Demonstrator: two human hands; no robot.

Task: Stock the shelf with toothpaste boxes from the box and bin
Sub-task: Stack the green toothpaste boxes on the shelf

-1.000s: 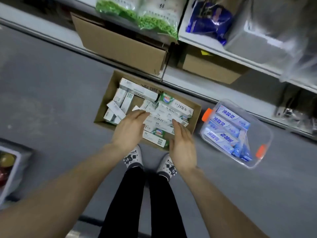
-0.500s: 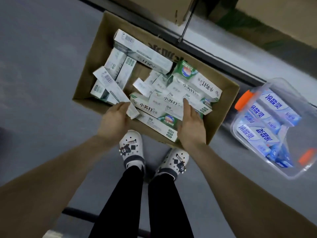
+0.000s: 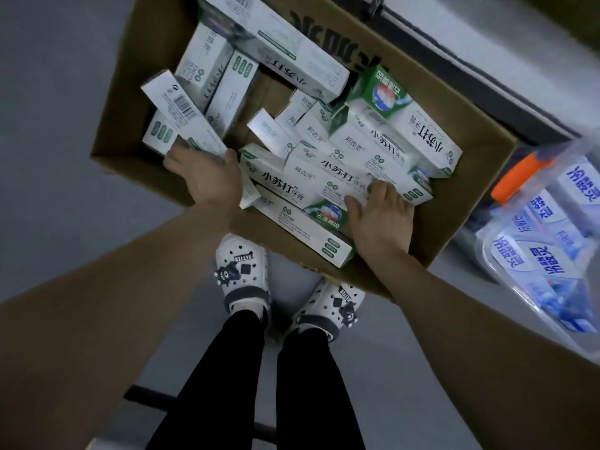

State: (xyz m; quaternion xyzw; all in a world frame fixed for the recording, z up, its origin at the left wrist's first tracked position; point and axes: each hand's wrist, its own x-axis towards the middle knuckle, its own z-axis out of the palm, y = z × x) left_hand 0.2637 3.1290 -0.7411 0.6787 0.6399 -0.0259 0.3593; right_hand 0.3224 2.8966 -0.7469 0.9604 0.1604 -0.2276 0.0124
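Reaching into the cardboard box [image 3: 470,177] on the floor [image 3: 65,92], both hands are among the green-and-white toothpaste boxes [image 3: 383,138]. The left hand [image 3: 204,177] curls round the near end of a barcode-faced box [image 3: 181,112] by the left wall and grips it. The right hand [image 3: 380,219] lies on the middle pile's top carton [image 3: 328,177], fingers bent — whether it grips, I cannot tell. A clear bin [image 3: 483,251] of blue boxes [image 3: 545,261] stands just right of the cardboard box — apart from both hands.

Toothpaste boxes [image 3: 341,177] heaped in carton [image 3: 139,60], upper centre; bin [image 3: 516,181] at right edge; my shoes [image 3: 243,271] below the carton.
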